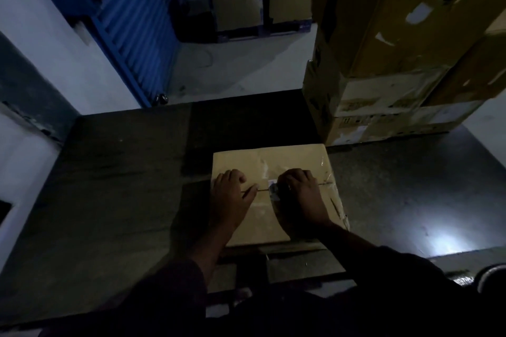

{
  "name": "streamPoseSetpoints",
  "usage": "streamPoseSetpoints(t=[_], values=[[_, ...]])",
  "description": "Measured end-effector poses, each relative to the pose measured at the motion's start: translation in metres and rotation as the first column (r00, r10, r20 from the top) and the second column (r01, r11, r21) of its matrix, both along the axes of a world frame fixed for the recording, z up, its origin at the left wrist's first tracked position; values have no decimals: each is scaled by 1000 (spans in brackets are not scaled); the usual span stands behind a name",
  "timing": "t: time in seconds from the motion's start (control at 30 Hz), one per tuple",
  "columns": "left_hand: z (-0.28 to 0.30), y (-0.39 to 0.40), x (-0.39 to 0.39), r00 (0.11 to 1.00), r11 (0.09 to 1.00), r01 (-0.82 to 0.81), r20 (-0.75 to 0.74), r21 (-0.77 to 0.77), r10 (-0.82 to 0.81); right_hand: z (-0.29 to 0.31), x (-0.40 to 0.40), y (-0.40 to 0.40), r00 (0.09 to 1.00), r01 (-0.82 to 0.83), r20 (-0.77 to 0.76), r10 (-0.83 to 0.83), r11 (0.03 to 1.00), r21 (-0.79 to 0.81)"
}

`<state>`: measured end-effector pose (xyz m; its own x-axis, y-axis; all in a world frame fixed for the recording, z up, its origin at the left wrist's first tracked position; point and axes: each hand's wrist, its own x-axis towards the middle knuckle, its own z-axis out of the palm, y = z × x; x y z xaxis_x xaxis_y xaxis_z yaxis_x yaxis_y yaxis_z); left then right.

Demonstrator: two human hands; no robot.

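Fingers (284, 182) of the right hand (299, 194) are gripping a small pale tool (273, 189); the left hand (232, 194), grip unclear, is rightly steadying the brown cardboard box (273, 159).

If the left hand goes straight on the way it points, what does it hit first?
Probably nothing: the left hand points away across the flat brown cardboard box, and beyond its far edge only dark tabletop shows. Dim light, so unsure.

A: Do we log any legible text?
B: None. Pale labels (377, 98) on the stacked cartons (410, 22) carry print too blurred to read. A small pale item (273, 188) at the seam of the box (287, 156) shows nothing we can read.
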<state>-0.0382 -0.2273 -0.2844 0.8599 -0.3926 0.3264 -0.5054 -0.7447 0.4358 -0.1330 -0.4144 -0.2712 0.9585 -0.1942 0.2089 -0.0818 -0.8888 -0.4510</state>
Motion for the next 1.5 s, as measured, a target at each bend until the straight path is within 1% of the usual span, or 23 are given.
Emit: streamPoseSetpoints(t=[0.1,0.23,0.4,0.53,0.63,0.8,0.9,0.97,1.03,1.1,1.17,1.23,1.27,1.33,1.37,1.43,1.5], values=[[1,-1,0,1000,1000,-3,-8,-19,3,-3,1,1,1000,9,-15,-9,1000,-22],[1,-1,-1,1000,999,-13,-13,-31,13,-1,2,0,1000,-9,1,9,1000,10],[2,-1,-1,1000,1000,-20,-5,-21,20,-2,3,-1,1000,-16,-25,16,1000,-27],[-1,-1,0,1000,1000,-12,2,-23,12,-2,2,0,1000,5,-12,-4,1000,11],[-1,-1,0,1000,999,-4,-4,-33,4,-8,4,-1,1000,-2,-25,2,1000,-28],[-1,0,1,1000,999,5,0,-35,-5,-6,2,3,998,39,47,-37,999,-31],[0,-2,8,999,1000,-22,-38,1,22,-1,-9,1,998,7,65,-5,1000,-26],[5,-8,19,994,998,-59,-89,19,60,2,-29,0,995,44,87,-42,999,-19],[14,-15,34,993,995,-68,-89,73,74,2,-52,4,995,63,79,-60,997,-32],[23,-21,52,993,979,-30,-110,200,53,-2,-73,10,995,80,66,-75,993,-85],[28,-23,67,987,946,44,-160,321,9,-9,-89,16,990,141,34,-137,977,-160],[27,-21,76,980,917,108,-195,385,-34,-14,-98,22,974,221,-4,-225,958,-185],[26,-19,78,979,913,123,-198,389,-48,-16,-101,24,968,245,-3,-250,953,-176],[24,-13,79,986,923,96,-164,373,-36,-18,-99,25,972,236,36,-233,960,-148],[24,-9,79,990,934,53,-144,353,-1,-18,-94,23,978,208,53,-202,968,-138],[23,3,75,990,949,-67,-101,308,103,-15,-80,12,992,128,34,-125,986,-107],[22,24,68,970,936,-191,-91,295,226,-14,-58,-1,999,32,-10,-34,994,-104]])
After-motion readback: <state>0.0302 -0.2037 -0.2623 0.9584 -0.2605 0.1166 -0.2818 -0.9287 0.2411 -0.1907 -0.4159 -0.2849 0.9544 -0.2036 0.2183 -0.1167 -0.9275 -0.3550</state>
